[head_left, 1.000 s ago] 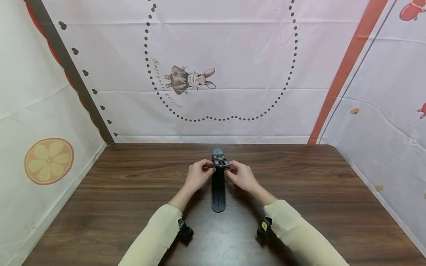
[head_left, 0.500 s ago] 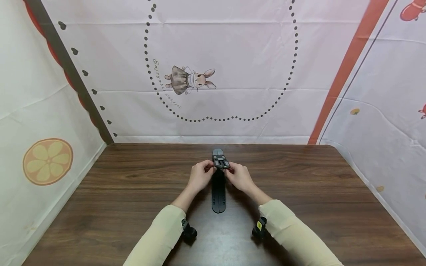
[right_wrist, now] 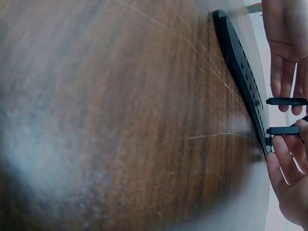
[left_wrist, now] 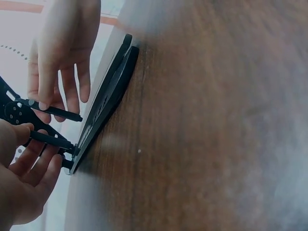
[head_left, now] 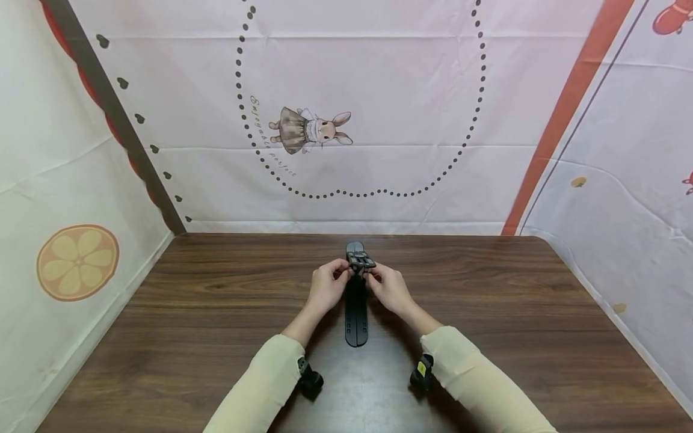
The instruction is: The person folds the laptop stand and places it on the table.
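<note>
A black folding stand (head_left: pixel 355 322) is set on the wooden table, its long round-ended base pointing toward me. Above the base sits a small slotted top piece (head_left: pixel 361 260), tilted on hinged links. From the left, my left hand (head_left: pixel 327 282) pinches the upper part between thumb and fingers. My right hand (head_left: pixel 391 288) does the same on the right side. Two slim black arms (left_wrist: pixel 50 139) show in the left wrist view, one at each hand's fingertips. In the right wrist view the base (right_wrist: pixel 238 67) lies along the table, and the upper part is mostly cut off.
The brown table (head_left: pixel 227 288) extends on both sides of the stand. Printed white cloth (head_left: pixel 390 120) hangs behind it and along both sides. A small black camera (head_left: pixel 311 382) is worn on each wrist, by the cream sleeves (head_left: pixel 260 379).
The stand's top piece has tipped flatter, so less of its face shows and its links appear beneath. Both hands have shifted slightly while keeping their hold; the base has stayed put.
</note>
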Demonstrator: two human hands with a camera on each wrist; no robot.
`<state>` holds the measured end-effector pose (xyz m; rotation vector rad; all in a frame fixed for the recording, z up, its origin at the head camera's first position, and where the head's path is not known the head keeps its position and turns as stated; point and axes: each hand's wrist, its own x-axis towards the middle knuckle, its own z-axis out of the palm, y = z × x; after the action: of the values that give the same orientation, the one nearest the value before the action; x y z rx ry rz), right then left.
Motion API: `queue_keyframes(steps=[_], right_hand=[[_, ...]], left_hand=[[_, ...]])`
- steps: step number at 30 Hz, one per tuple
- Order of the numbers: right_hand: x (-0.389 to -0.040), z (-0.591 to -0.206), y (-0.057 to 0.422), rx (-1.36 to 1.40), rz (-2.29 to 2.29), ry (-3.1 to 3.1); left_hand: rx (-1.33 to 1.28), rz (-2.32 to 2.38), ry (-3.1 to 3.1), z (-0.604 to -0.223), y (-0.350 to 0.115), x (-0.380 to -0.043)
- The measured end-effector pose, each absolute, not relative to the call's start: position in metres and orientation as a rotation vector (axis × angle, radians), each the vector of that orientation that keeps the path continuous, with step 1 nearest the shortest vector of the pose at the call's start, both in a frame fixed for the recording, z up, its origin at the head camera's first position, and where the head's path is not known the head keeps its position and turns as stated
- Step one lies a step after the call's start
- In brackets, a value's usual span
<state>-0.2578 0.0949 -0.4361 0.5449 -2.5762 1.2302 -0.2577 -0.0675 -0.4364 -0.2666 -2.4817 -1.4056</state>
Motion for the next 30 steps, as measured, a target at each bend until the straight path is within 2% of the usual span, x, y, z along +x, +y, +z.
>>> queue_keyframes(steps=[30], right_hand=[[-0.2668, -0.4348, 0.0986, 0.602, 1.124, -2.541]], left_hand=[[-0.246, -1.463, -2.427, -0.4375, -0.0677, -0.262]])
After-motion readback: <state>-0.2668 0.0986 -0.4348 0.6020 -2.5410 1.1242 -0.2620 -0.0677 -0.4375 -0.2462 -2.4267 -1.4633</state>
